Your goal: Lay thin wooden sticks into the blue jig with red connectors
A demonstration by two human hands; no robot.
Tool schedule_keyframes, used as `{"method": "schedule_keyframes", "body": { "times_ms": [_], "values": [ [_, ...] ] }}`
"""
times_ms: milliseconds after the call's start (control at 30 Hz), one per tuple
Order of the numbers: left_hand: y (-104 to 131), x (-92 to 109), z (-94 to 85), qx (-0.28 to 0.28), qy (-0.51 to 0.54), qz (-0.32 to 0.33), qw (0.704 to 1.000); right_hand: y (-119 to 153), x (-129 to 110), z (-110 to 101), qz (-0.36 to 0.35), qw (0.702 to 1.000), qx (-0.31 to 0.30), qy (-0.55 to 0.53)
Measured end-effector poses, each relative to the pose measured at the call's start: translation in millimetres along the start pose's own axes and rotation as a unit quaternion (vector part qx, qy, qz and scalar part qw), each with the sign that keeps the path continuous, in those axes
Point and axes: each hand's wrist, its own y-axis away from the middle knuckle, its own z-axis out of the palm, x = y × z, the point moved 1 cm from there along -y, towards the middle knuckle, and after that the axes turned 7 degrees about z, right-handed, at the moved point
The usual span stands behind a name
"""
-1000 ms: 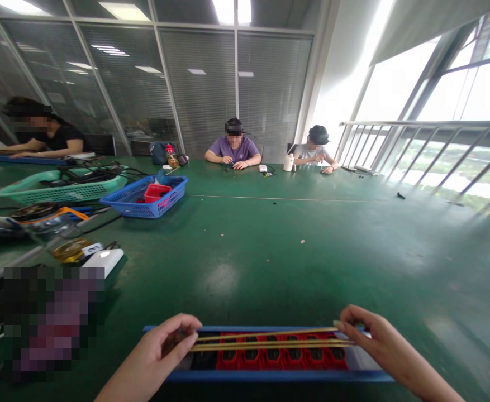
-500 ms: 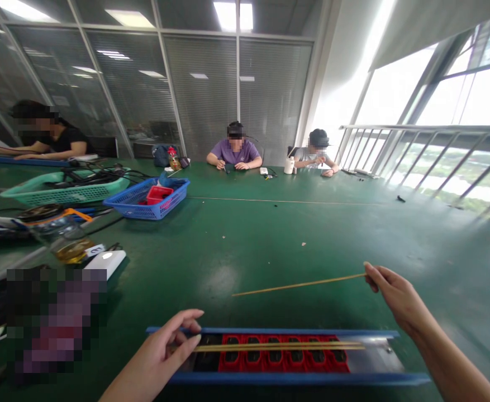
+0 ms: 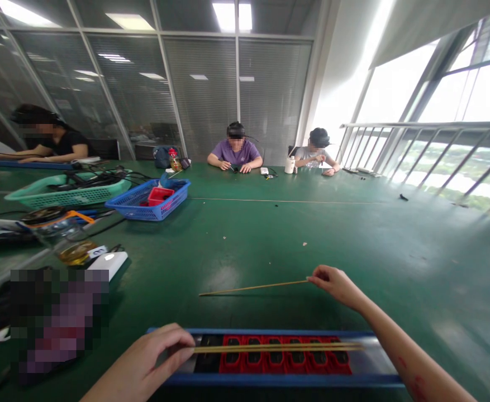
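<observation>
Left hand (image 3: 156, 354) pinches left ends of thin yellow-tan sticks (image 3: 278, 348), thumb against fingers; sticks run lengthwise over row of red plastic frames (image 3: 285, 364) with black insides, in long blue-edged tray (image 3: 286, 381). Right hand (image 3: 334, 283) grips right end of single slender tan rod (image 3: 253, 288), beyond tray, over glossy green tabletop (image 3: 353, 234); cannot tell whether rod touches it.

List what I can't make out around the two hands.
In the head view:
- Left ends of the thin sticks: hidden by the left hand.
- Held end of the single stick: covered by the right hand.
- Right end of the blue-edged tray: behind the right forearm.
- Dark pieces in the red holders: too small to identify.
</observation>
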Motion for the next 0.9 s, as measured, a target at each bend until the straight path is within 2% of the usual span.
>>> {"method": "schedule_keyframes", "body": {
  "times_ms": [133,333,633,800,900],
  "values": [
    [0.5,-1.4,-1.0,-0.026,-0.037,0.01,0.999,3.2,-1.6,10.3,-0.061,0.997,-0.017,0.043],
    [-3.2,-1.0,-5.2,-0.023,-0.053,0.013,0.998,10.8,-3.3,10.3,-0.108,0.987,0.011,0.12],
    [-14.6,8.2,-16.5,-0.033,-0.074,0.045,0.996,11.4,-1.0,13.4,-0.119,0.986,0.013,0.116],
    [-14.9,10.5,-24.6,-0.011,-0.097,0.051,0.994,11.6,-0.6,13.9,-0.108,0.988,0.007,0.109],
    [-8.1,3.5,-34.2,0.02,-0.111,0.049,0.992,11.8,-0.9,13.9,-0.104,0.989,0.004,0.104]
  ]
}}
